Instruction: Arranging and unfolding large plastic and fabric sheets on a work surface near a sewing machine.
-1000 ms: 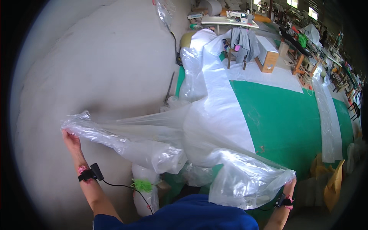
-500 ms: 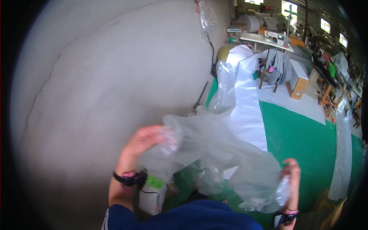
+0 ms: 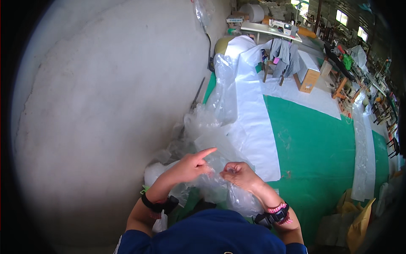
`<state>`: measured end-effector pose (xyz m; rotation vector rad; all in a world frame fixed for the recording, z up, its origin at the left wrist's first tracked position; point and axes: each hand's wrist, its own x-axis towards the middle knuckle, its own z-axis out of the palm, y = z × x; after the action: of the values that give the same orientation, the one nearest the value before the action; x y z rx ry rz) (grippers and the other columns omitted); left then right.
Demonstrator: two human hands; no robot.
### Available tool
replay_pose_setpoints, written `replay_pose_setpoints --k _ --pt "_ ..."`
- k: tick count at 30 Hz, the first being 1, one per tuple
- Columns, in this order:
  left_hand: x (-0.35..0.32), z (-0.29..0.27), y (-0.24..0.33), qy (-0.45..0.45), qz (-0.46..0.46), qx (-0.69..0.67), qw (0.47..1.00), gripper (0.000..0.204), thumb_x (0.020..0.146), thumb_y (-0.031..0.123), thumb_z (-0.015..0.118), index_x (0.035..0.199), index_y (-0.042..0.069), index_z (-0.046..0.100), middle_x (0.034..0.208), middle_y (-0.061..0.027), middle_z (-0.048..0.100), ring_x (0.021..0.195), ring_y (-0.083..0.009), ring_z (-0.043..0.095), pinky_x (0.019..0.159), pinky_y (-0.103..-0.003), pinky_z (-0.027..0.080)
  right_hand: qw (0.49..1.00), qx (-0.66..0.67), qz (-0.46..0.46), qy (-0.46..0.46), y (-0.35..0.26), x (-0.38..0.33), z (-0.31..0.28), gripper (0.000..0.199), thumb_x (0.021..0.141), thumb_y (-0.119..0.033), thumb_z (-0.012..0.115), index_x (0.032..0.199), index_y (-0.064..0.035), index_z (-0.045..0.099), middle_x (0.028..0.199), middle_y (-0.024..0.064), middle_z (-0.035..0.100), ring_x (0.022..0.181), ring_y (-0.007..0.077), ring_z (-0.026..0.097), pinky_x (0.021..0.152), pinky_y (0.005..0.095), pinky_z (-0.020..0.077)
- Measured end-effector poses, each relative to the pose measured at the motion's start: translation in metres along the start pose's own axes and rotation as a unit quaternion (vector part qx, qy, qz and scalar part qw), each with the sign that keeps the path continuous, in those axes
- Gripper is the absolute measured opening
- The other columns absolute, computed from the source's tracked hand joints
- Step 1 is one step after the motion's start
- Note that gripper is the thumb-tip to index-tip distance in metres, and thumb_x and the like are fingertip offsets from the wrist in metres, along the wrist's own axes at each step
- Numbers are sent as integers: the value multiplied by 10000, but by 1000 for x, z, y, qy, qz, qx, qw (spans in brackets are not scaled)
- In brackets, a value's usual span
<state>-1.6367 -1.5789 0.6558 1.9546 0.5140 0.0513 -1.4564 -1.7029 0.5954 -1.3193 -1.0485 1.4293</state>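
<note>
Clear plastic film [image 3: 211, 137], thin, glossy and crumpled into soft folds, bunches between your two hands, trailing away beyond them and sagging below your right. Your right grip [image 3: 242, 175] is curled, thumb and fingertips pinched on the film. Your left grip [image 3: 190, 167] lies just beside it, forefinger stretched toward the right; whether its other fingers are clasping film cannot be told, with the plastic there see-through and slightly blurred.

Beyond your right grip runs a smooth white sheet [image 3: 258, 144], long and flat, its near left side veiled by the film. A rounded white bundle [image 3: 154, 174] sits just left of your left grip, partly covered by forearm and plastic, with a shred of green string [image 3: 145, 189] near it. Right of your hands spreads a flat green floor covering [image 3: 313, 144]; to their left rises a rough grey wall [image 3: 93, 106], finely cracked.

Well beyond your right grip, limp grey cloth [image 3: 287, 57] hides much of its support beside a squared cardboard box [image 3: 308, 78], and a white table [image 3: 270, 30] bears a sewing machine [image 3: 285, 27]. Far to the right, cluttered equipment blurs into the dark lens rim, which cuts it off.
</note>
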Motion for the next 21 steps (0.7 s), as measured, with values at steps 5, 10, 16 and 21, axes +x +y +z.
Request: replay_pose_setpoints --k 5,10,16,21 --pt "-14 -15 -30 58 7 63 996 467 900 96 488 1348 73 358 917 -64 682 701 -118 594 707 -257 458 970 24 70 233 52 -11 -43 121 794 -115 596 692 -49 595 607 -49 494 578 45 419 510 216 334" --pt "-15 -35 -53 89 70 -35 993 385 913 108 471 1289 50 419 961 -25 684 742 -79 591 715 -226 449 927 64 160 332 96 -40 -70 120 777 -100 594 668 -50 597 606 -48 510 592 46 435 530 211 340" --pt "22 20 -112 23 -133 -201 970 493 945 407 393 1214 3 479 1031 -142 628 940 -188 598 754 -307 485 961 120 78 237 70 -63 -23 137 819 -138 650 731 -39 616 682 -40 579 641 31 472 609 192 376" --pt "58 85 -142 -175 -57 -275 943 373 944 333 426 1013 2 581 927 -110 626 838 -161 604 784 -283 471 968 98 51 227 73 -70 3 141 852 -96 610 724 -38 594 676 -67 525 655 15 437 603 190 368"
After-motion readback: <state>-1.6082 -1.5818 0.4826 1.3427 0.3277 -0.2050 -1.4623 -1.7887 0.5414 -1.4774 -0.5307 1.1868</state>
